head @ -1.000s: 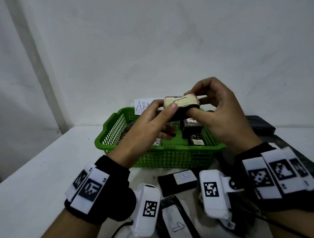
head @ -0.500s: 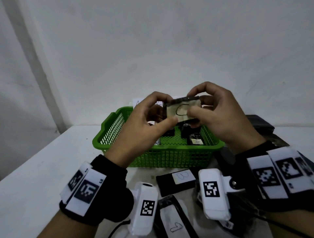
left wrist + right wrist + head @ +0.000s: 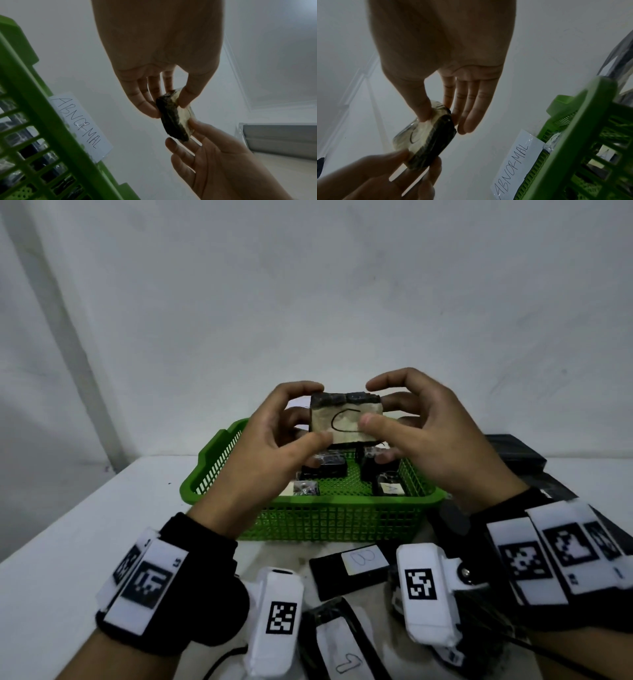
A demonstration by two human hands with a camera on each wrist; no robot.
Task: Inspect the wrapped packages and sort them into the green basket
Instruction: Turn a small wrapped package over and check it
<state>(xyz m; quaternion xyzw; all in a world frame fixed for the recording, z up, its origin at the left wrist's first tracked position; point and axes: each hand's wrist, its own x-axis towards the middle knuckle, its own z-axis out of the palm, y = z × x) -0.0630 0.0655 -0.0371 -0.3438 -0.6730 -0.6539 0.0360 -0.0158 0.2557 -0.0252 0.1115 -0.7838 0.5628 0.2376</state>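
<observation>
A small wrapped package (image 3: 346, 421), dark with a pale label marked "C", is held upright above the green basket (image 3: 308, 503), label facing me. My left hand (image 3: 318, 412) pinches its left end between thumb and fingers. My right hand (image 3: 371, 405) pinches its right end the same way. The left wrist view shows the package (image 3: 173, 119) edge-on between my left hand (image 3: 169, 106) and the right hand (image 3: 205, 155). In the right wrist view my right hand (image 3: 440, 115) holds the package (image 3: 426, 140). Several wrapped packages (image 3: 323, 470) lie in the basket.
A paper label reading "ABNORMAL" (image 3: 80, 125) is fixed to the basket's far side, by the white wall. Two dark packages lie on the white table in front of the basket, one labelled "B" (image 3: 352, 570), another (image 3: 342, 645) nearer me. Dark items (image 3: 513, 453) lie at the right.
Both hands have turned the package from lying flat to standing upright with its label facing me, and lifted it slightly. It stays over the basket.
</observation>
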